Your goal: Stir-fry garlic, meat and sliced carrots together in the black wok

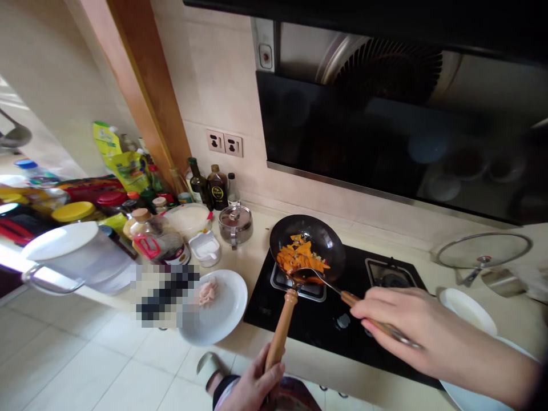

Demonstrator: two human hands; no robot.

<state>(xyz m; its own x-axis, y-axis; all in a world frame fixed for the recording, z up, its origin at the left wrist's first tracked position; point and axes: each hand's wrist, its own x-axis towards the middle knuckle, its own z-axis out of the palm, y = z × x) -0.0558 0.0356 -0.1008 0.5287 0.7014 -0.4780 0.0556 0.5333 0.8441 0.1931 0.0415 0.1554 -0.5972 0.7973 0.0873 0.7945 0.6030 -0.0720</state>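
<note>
A black wok sits on the left burner of the black gas stove, holding orange carrot slices. My left hand is closed around the end of the wok's wooden handle at the bottom edge of view. My right hand grips the wooden handle of a metal spatula, whose blade rests in the carrots at the wok's near side.
A white plate with pale meat pieces lies left of the stove. Behind it stand a lidded steel pot, a white salt dish, oil bottle, sauce bottles and a white jug. A glass lid and white bowl lie right.
</note>
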